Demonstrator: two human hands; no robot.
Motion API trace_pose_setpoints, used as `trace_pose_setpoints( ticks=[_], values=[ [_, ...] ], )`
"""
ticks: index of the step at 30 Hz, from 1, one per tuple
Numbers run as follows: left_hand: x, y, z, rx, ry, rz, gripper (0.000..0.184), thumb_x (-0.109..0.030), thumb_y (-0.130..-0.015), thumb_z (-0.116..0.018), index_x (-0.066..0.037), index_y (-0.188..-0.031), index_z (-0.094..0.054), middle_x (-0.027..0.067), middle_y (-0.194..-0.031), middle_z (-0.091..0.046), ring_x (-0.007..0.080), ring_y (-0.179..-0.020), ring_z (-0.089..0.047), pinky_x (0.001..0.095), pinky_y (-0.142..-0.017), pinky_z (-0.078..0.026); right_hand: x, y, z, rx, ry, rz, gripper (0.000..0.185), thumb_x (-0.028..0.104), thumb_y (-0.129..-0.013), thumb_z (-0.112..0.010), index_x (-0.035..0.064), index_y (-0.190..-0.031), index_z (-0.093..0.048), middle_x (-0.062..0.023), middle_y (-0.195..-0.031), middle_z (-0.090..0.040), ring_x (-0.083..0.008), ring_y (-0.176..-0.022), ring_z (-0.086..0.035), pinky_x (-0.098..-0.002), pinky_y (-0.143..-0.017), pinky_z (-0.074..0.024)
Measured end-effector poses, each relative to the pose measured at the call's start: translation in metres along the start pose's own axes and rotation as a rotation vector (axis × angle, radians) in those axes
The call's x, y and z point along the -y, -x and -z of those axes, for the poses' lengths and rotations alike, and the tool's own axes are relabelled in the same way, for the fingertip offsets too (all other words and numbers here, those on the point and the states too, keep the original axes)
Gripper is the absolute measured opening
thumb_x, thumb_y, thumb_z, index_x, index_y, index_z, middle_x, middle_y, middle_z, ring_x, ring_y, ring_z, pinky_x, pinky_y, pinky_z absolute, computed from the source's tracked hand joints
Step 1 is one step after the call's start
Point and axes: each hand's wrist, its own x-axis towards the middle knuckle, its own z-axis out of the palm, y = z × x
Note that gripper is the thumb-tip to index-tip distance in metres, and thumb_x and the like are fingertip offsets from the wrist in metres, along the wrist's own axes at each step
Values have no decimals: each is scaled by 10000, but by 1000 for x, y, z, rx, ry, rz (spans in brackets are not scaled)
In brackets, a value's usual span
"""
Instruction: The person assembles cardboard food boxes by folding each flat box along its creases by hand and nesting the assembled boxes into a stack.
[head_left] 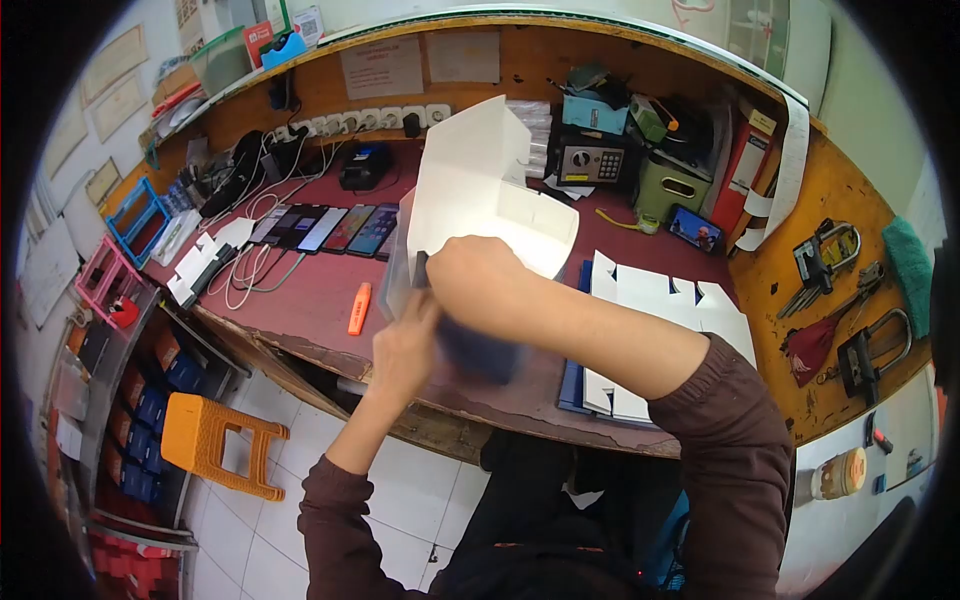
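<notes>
An unfolded cardboard box [465, 170], white inside, rises in front of me with its flaps standing up. At its left edge my right hand [470, 275] is curled closed, the forearm crossing over the box. Just below and left of it, my left hand [403, 345] pinches upward at the same edge. A small dark piece [420, 268] shows beside the right hand; I cannot tell what it is. The box's dark blue lower part [480, 350] is blurred under my right forearm. An orange highlighter [360, 308] lies left of my left hand.
Several phones [325, 230] lie in a row behind, near white cables [250, 265]. Flat white box blanks [660, 300] are stacked to the right. Farther back are a small safe [590, 160] and a propped phone [693, 228]. An orange stool [215, 440] stands left on the floor.
</notes>
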Motion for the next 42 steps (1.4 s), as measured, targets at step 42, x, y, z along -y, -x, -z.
trace_pose_setpoints(
  ticks=[42],
  values=[
    [7,-11,-22,-535,75,-213,338,-258,-624,-651,-91,-864,-480,89,-845,-438,259,-793,-434,515,-911,-316,-143,-67,-72,-196,-639,-417,664,537,-852,-283,-38,-932,-604,-262,-988,-564,-384,-1005,-507,-435,-859,-386]
  ],
)
